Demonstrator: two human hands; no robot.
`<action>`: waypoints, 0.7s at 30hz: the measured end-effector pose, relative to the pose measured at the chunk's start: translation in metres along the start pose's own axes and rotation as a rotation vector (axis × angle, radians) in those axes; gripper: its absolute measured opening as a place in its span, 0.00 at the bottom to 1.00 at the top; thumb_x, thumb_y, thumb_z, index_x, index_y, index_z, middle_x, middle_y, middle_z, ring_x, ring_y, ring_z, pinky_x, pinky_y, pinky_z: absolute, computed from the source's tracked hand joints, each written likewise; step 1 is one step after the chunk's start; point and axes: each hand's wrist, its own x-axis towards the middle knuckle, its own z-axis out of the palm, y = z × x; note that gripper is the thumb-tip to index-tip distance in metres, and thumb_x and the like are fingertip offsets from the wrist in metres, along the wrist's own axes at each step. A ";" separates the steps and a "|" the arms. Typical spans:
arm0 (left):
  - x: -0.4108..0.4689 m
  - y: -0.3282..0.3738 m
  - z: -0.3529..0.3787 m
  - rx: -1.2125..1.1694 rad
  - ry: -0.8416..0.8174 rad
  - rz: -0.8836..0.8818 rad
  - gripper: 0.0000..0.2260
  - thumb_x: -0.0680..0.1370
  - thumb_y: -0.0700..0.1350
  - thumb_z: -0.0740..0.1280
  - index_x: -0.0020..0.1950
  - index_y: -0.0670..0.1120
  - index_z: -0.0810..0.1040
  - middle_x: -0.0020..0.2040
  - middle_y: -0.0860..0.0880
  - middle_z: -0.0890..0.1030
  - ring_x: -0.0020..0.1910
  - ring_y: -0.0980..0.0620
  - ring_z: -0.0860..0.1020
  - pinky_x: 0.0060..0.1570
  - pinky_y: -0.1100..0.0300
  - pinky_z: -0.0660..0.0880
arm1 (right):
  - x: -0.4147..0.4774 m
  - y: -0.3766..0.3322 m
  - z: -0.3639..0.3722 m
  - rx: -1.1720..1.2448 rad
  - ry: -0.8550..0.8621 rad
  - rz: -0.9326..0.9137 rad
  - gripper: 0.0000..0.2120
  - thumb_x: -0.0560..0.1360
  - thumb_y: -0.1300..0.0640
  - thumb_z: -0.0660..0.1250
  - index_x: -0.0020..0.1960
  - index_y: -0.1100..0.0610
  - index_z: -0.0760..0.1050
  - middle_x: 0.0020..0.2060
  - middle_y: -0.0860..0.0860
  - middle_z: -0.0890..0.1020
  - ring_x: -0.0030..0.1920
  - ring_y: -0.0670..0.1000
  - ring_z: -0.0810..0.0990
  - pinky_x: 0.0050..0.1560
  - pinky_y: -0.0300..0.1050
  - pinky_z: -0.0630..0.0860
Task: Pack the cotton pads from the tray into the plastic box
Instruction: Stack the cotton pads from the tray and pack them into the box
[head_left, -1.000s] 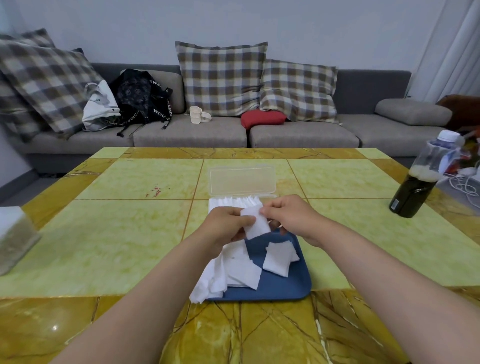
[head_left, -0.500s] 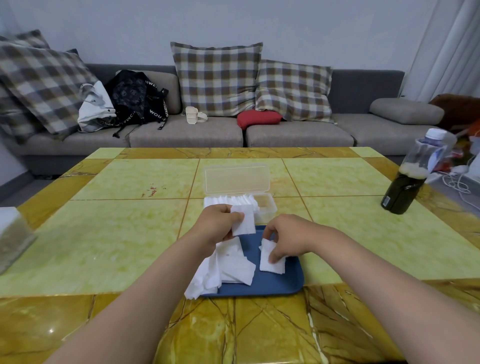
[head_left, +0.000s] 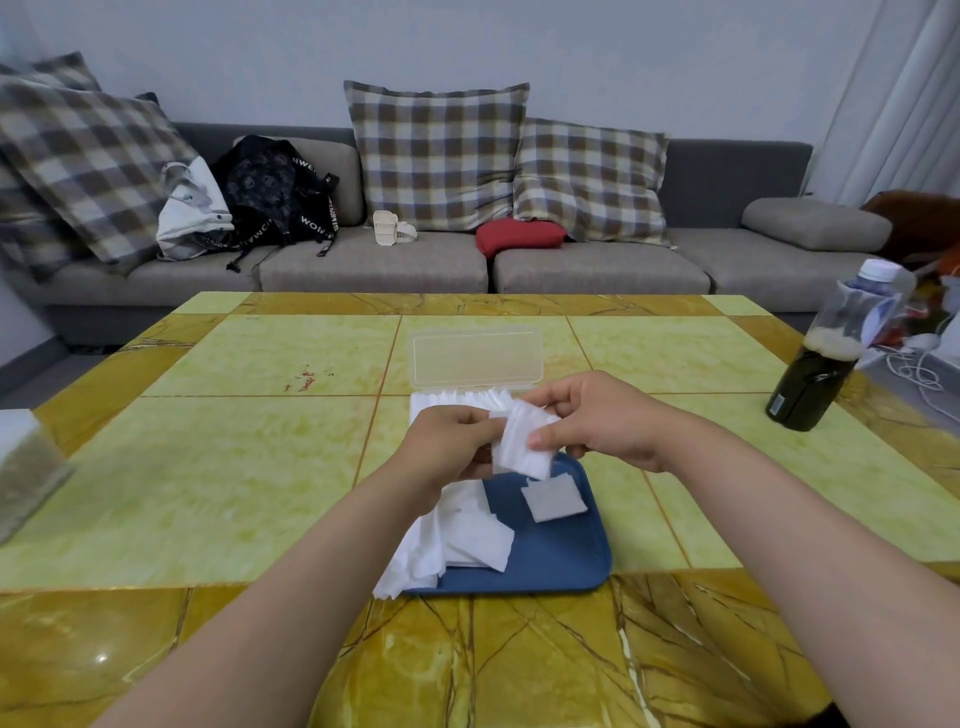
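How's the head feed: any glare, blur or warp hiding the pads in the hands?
Head view: soft, even light; one small glare spot on the table near-left, off the work; wide-angle bowing bends the sofa and table edges; the held cotton pads look slightly soft, the tray sharp.

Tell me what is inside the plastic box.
White cotton pads fill the visible part of the plastic box. The left hand, right hand and held pads cover its right end.
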 end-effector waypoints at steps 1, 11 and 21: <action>-0.001 0.001 0.000 -0.002 -0.030 -0.001 0.09 0.78 0.43 0.72 0.52 0.37 0.84 0.47 0.39 0.86 0.42 0.47 0.86 0.45 0.56 0.84 | 0.001 0.000 0.001 -0.028 0.004 -0.001 0.21 0.71 0.65 0.76 0.63 0.55 0.79 0.48 0.57 0.87 0.40 0.47 0.81 0.35 0.38 0.74; -0.008 0.010 0.000 -0.058 -0.140 -0.030 0.15 0.81 0.50 0.66 0.53 0.38 0.84 0.47 0.40 0.87 0.44 0.45 0.86 0.45 0.55 0.82 | 0.009 -0.002 0.009 -0.322 0.121 -0.039 0.30 0.65 0.57 0.82 0.65 0.53 0.79 0.41 0.47 0.79 0.40 0.42 0.78 0.43 0.37 0.73; 0.000 0.000 -0.010 0.031 0.085 0.020 0.06 0.76 0.39 0.73 0.51 0.39 0.83 0.47 0.43 0.86 0.42 0.49 0.85 0.39 0.62 0.82 | 0.009 0.026 0.014 -0.565 0.004 0.034 0.09 0.74 0.59 0.72 0.53 0.53 0.84 0.49 0.47 0.85 0.45 0.48 0.84 0.43 0.40 0.80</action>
